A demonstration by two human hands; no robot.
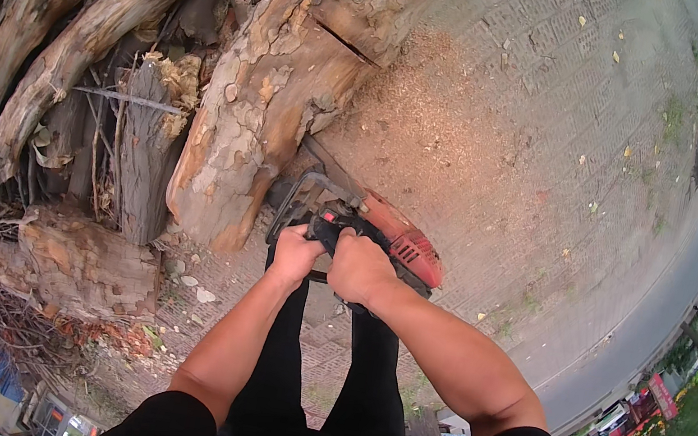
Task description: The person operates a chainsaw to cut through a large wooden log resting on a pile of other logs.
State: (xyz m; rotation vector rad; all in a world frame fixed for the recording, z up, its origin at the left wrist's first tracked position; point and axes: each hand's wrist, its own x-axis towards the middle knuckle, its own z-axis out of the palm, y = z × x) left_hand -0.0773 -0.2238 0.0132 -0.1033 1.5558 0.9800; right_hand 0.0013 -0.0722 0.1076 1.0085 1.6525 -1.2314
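Against the log [268,96], red chainsaw [383,233], long axis up-left; both hands [328,260] gripping.

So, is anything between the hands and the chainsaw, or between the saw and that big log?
Nothing visible. The left hand and right hand already grip the red chainsaw, and its front end sits against the large bark-covered log; the bar itself is hidden.

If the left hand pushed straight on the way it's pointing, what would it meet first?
The left hand grips the front handle of the red chainsaw and points up the picture. Straight on it would likely meet the big peeling log right beyond, though depth is hard to judge.
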